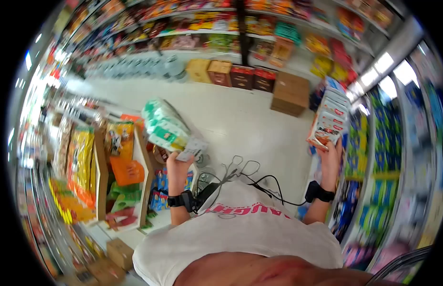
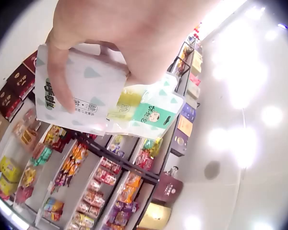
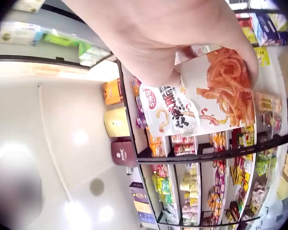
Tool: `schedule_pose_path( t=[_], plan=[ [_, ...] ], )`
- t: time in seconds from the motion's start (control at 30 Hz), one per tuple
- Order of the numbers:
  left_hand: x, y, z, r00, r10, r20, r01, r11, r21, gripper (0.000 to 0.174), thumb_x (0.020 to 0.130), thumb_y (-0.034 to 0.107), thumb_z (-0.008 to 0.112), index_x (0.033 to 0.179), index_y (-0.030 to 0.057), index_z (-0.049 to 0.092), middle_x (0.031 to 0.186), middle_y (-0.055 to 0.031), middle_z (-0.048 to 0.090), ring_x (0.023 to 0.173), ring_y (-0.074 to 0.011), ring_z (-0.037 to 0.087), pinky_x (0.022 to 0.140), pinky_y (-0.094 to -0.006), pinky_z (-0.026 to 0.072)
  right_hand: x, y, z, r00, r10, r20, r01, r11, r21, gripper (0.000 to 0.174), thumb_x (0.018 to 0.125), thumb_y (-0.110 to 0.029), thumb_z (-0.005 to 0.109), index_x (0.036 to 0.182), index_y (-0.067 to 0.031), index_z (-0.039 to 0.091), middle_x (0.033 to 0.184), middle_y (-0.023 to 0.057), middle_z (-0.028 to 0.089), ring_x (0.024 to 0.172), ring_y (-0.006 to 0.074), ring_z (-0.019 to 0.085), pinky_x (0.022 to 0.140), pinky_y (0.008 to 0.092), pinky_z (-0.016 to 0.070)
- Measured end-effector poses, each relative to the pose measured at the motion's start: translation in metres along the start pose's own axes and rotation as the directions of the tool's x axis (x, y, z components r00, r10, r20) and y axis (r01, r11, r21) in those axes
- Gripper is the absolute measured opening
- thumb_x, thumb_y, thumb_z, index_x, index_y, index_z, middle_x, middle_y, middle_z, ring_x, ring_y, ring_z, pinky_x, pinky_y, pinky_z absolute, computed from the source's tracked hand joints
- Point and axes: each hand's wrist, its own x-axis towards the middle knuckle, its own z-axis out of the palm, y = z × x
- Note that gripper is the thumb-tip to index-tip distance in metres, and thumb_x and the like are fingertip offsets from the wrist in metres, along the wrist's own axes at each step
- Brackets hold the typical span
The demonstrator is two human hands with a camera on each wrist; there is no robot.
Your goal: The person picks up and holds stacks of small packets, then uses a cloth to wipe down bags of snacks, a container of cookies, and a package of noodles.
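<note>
My left hand [image 1: 180,167] grips a white display box [image 2: 81,91] printed with green triangles. Green-and-white snack bags [image 2: 149,110] stick out of it, and in the head view the bags [image 1: 165,126] spread forward, away from my body. On the other side, my right hand [image 1: 330,155] holds a display box of snack packets [image 1: 330,114] in a row. Its white wall shows a picture of orange-red strips [image 3: 225,91] in the right wrist view. One white packet [image 3: 168,110] with dark lettering leans out of it. The thumb and fingers of each hand clasp a box wall.
Snack shelves [image 1: 197,28] line the back, with cartons [image 1: 290,93] and large water bottles [image 1: 135,67] on the floor below. A wooden-sided rack of bags [image 1: 121,162] stands close at left, shelves of packages [image 1: 374,143] close at right. Black cables [image 1: 240,176] hang before my shirt.
</note>
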Motion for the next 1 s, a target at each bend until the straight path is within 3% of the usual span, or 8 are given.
schedule_pose_path(
  t=[0.03, 0.23, 0.3, 0.37, 0.47, 0.6, 0.77, 1.0],
  plan=[
    [0.010, -0.003, 0.003, 0.991, 0.131, -0.003, -0.121, 0.920, 0.372, 0.025, 0.080, -0.002, 0.068, 0.104, -0.0038, 0.062, 0.106, -0.0100, 0.064, 0.097, -0.0198, 0.062, 0.083, -0.0336, 0.0504, 0.028, 0.004, 0.020, 0.998, 0.022, 0.066, -0.021, 1.000, -0.009, 0.060, 0.086, -0.002, 0.047, 0.144, -0.0090, 0.033, 0.130, 0.0101, 0.051, 0.112, 0.0224, 0.058, 0.089, 0.0362, 0.0515],
    [0.138, -0.013, -0.009, 0.985, 0.011, -0.174, -0.020, 0.999, -0.048, 0.027, 0.071, -0.008, 0.070, 0.097, -0.0040, 0.064, 0.111, -0.0097, 0.060, 0.097, -0.0206, 0.061, 0.078, -0.0311, 0.0513, 0.159, 0.049, 0.168, 0.959, 0.141, 0.245, -0.153, 0.988, 0.033, 0.056, 0.088, -0.003, 0.051, 0.141, -0.0096, 0.036, 0.135, 0.0100, 0.049, 0.122, 0.0281, 0.052, 0.096, 0.0485, 0.0481],
    [0.193, -0.023, -0.016, 0.965, 0.253, -0.070, -0.181, 0.832, 0.524, 0.031, 0.077, -0.004, 0.064, 0.108, -0.0012, 0.062, 0.118, -0.0096, 0.056, 0.104, -0.0233, 0.059, 0.079, -0.0334, 0.0519, 0.197, 0.071, 0.219, 0.939, 0.182, 0.291, -0.206, 0.977, 0.052, 0.059, 0.086, -0.001, 0.050, 0.142, -0.0106, 0.035, 0.136, 0.0104, 0.047, 0.123, 0.0290, 0.051, 0.096, 0.0499, 0.0479],
    [0.250, 0.021, -0.007, 0.983, -0.013, -0.181, -0.011, 0.992, -0.128, 0.044, 0.086, 0.003, 0.046, 0.130, 0.0058, 0.046, 0.123, -0.0100, 0.052, 0.113, -0.0274, 0.054, 0.081, -0.0381, 0.0527, 0.234, 0.090, 0.274, 0.920, 0.216, 0.327, -0.242, 0.970, 0.038, 0.061, 0.085, 0.002, 0.045, 0.143, -0.0106, 0.033, 0.137, 0.0114, 0.046, 0.123, 0.0299, 0.051, 0.096, 0.0507, 0.0486],
    [0.314, 0.061, -0.016, 0.973, -0.191, -0.128, 0.095, 0.840, -0.534, 0.050, 0.087, 0.002, 0.040, 0.136, 0.0070, 0.039, 0.126, -0.0107, 0.051, 0.115, -0.0283, 0.053, 0.084, -0.0372, 0.0525, 0.274, 0.099, 0.368, 0.895, 0.269, 0.357, -0.282, 0.959, -0.018, 0.060, 0.084, 0.002, 0.045, 0.142, -0.0099, 0.034, 0.135, 0.0112, 0.047, 0.121, 0.0287, 0.053, 0.094, 0.0481, 0.0494],
    [0.409, 0.039, -0.051, 0.987, -0.061, -0.150, 0.007, 0.941, -0.337, 0.048, 0.087, 0.004, 0.042, 0.134, 0.0083, 0.040, 0.127, -0.0101, 0.051, 0.114, -0.0288, 0.054, 0.084, -0.0433, 0.0508, 0.339, 0.124, 0.471, 0.853, 0.290, 0.434, -0.268, 0.957, -0.114, 0.057, 0.085, 0.001, 0.046, 0.140, -0.0079, 0.035, 0.132, 0.0111, 0.049, 0.117, 0.0266, 0.055, 0.094, 0.0431, 0.0498],
    [0.516, 0.073, -0.074, 0.902, -0.336, -0.273, 0.065, 0.729, -0.681, 0.032, 0.089, 0.010, 0.051, 0.120, 0.0020, 0.051, 0.116, -0.0094, 0.060, 0.100, -0.0244, 0.059, 0.075, -0.0394, 0.0522, 0.435, 0.191, 0.598, 0.756, 0.336, 0.561, -0.317, 0.939, -0.134, 0.056, 0.085, 0.001, 0.046, 0.139, -0.0076, 0.038, 0.123, 0.0106, 0.056, 0.108, 0.0237, 0.061, 0.087, 0.0373, 0.0522],
    [0.650, 0.103, -0.137, 0.805, -0.219, -0.551, -0.183, 0.792, -0.582, 0.030, 0.093, 0.016, 0.049, 0.119, 0.0028, 0.054, 0.119, -0.0094, 0.060, 0.109, -0.0237, 0.058, 0.081, -0.0367, 0.0497, 0.570, 0.291, 0.812, 0.567, 0.441, 0.696, -0.412, 0.883, -0.223, 0.062, 0.087, 0.002, 0.042, 0.147, -0.0086, 0.026, 0.127, 0.0148, 0.054, 0.103, 0.0268, 0.066, 0.083, 0.0391, 0.0570]
  ],
)
